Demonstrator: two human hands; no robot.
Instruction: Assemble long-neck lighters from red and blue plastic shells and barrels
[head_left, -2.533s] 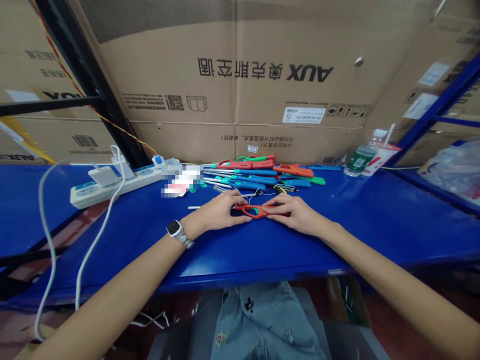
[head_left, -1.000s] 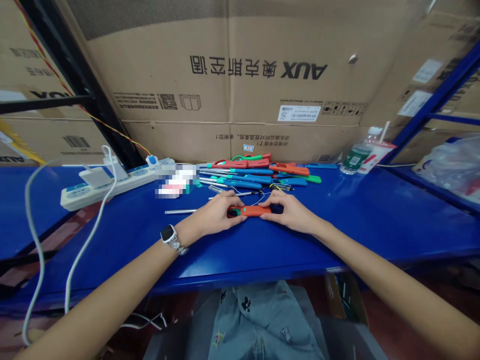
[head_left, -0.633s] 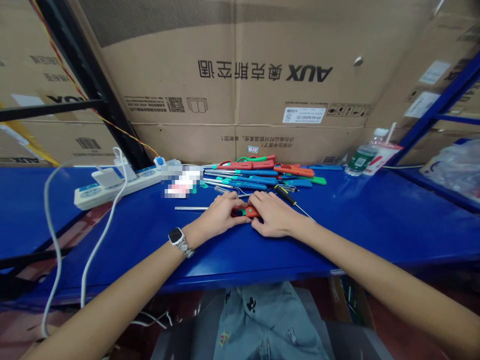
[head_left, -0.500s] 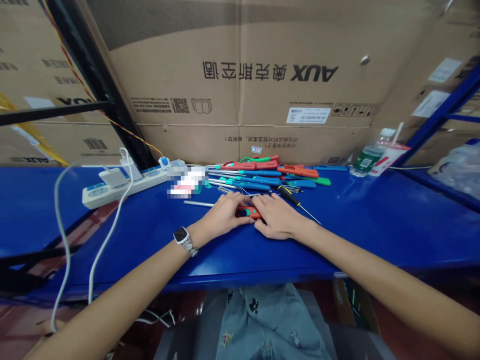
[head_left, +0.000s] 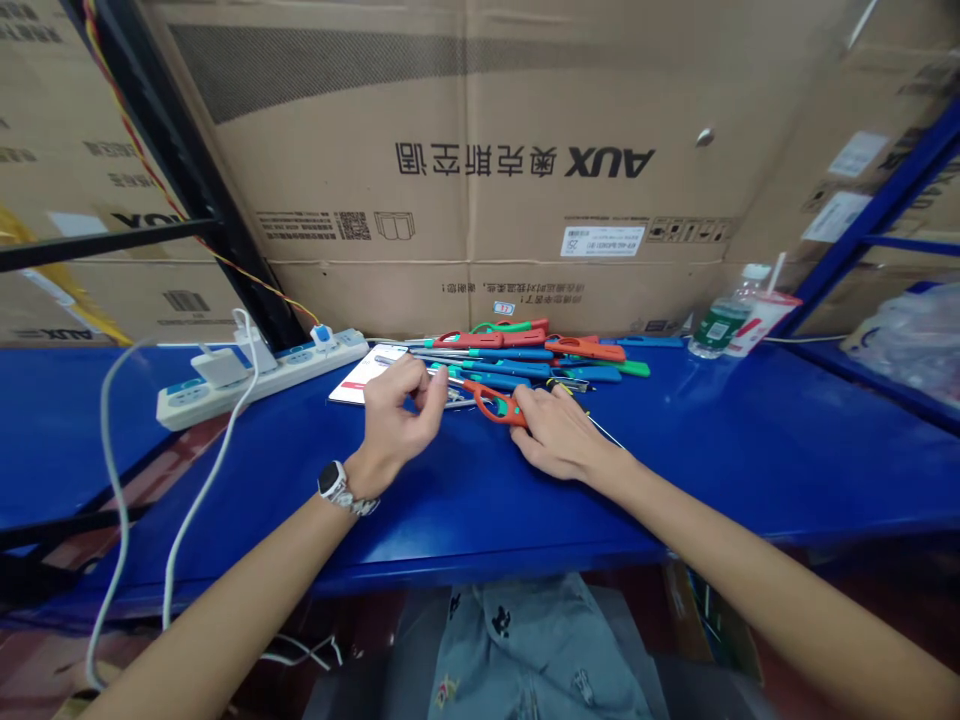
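My right hand [head_left: 555,430] is closed round the handle end of an orange long-nosed lighter [head_left: 491,402] with a trigger loop, low over the blue table. The lighter's metal tube points left, toward my left hand [head_left: 397,415]. That hand wears a watch [head_left: 341,485] and is raised slightly, its fingers curled and its thumb up beside the tube. Whether the fingers grip the tube is hidden. Behind both hands lies a pile of red, blue and green lighters [head_left: 517,368]. A screwdriver [head_left: 604,432] lies partly under my right hand.
A phone [head_left: 360,385] with a lit screen lies left of the pile. Farther left is a white power strip [head_left: 225,393] with plugs and hanging cables. A bottle [head_left: 720,325] and a cup [head_left: 761,322] stand at the back right, before a large cardboard box [head_left: 480,80].
My left hand has come off the lighter's handle and moved left and up beside its tube. The lighter is tilted up more, its trigger loop now showing. My right hand stays on the handle.
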